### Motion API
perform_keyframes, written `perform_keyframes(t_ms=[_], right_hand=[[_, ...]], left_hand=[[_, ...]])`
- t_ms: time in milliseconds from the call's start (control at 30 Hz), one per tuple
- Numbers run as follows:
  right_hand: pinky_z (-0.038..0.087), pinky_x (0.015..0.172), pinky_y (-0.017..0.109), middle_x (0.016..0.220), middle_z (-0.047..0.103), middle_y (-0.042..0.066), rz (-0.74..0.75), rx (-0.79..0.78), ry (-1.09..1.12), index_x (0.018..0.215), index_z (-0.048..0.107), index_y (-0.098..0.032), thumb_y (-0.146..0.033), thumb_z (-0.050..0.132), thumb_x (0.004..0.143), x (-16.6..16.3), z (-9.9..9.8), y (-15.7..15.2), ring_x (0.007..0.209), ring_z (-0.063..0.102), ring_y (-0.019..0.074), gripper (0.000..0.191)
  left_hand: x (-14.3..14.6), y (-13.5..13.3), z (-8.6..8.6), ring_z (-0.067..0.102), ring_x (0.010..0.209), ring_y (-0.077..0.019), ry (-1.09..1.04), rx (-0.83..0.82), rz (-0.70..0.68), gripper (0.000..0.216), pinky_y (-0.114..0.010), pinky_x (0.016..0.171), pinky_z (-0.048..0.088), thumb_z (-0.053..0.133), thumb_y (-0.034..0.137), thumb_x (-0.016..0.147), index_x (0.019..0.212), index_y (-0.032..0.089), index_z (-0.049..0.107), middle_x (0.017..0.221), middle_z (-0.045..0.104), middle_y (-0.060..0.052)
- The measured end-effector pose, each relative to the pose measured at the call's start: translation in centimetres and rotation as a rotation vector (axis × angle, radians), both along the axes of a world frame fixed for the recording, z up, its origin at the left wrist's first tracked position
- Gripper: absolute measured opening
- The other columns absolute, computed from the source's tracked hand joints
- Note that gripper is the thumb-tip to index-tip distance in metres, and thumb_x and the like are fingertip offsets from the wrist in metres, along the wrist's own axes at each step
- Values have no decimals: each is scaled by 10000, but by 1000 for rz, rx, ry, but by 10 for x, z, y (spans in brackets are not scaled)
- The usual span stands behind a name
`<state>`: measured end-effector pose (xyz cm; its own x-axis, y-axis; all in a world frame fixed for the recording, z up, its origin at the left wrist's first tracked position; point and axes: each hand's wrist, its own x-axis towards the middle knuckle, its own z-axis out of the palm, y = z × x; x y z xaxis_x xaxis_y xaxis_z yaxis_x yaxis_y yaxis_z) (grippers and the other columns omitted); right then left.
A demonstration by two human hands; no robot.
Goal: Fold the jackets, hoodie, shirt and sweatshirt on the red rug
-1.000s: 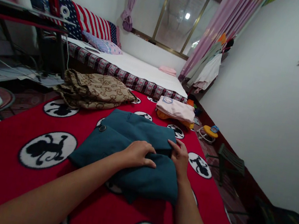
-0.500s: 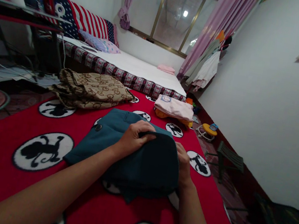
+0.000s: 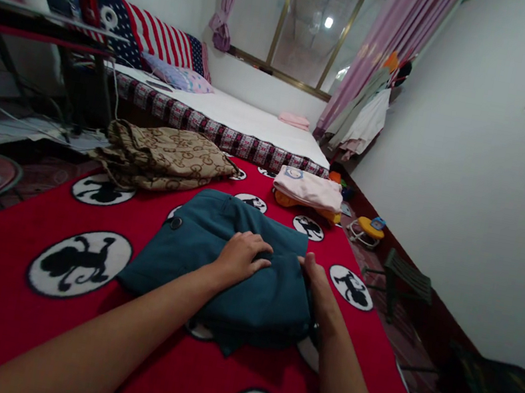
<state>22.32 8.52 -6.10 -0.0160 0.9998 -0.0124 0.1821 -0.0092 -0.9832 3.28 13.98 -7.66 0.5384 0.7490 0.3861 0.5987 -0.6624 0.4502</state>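
Note:
A folded teal garment (image 3: 269, 303) with a dark button lies before me on a red blanket (image 3: 151, 366) with white round animal patches. On top of it rests my left hand (image 3: 242, 257), fingers stretched over the cloth and thumb apart. My right hand (image 3: 316, 280) is at the right edge of the fold, thumb uppermost and a fingertip on the cloth. Its other fingers are hidden behind the edge, where it seems to grip the garment.
A tan patterned cloth (image 3: 167, 159) lies crumpled at the back left. Behind the teal garment to the right are a folded pale pink garment (image 3: 307, 187) and a yellow one (image 3: 306, 206) beneath it. Stools (image 3: 405, 276) stand along the right wall; a desk (image 3: 43, 29) is at left.
The raised flap of the teal garment has come down flat onto the rest. My left hand has let go of its edge and moved lower, onto the cloth.

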Motion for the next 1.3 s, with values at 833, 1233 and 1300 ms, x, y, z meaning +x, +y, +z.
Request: perform_keyframes(t_ms=[833,1233,1300], right_hand=[[504,814,394,1043,590,92,-461,253,-596,872,714,-198,-529,675,718,11,-15,7,835,629,219,367],[410,1000,445,1181,552,107,-224,366,-874,878,742,-240,-433,735,729,10,-18,6,1167,506,286,244],[405,996,440,1177,551,103,-220,350,-899,800,742,-237,-410,731,734,10,-18,6,1161,504,283,185]], left_hand=[[-82,48,32,651,842,-225,272,-190,86,333,-280,708,452,571,500,815,858,226,755,905,723,-64],[-66,44,19,619,789,-186,256,-174,-212,394,-252,710,411,532,483,868,711,179,729,837,692,-67],[-64,44,18,602,723,-177,282,-176,-180,477,-257,656,390,500,528,873,606,173,673,794,681,-68]])
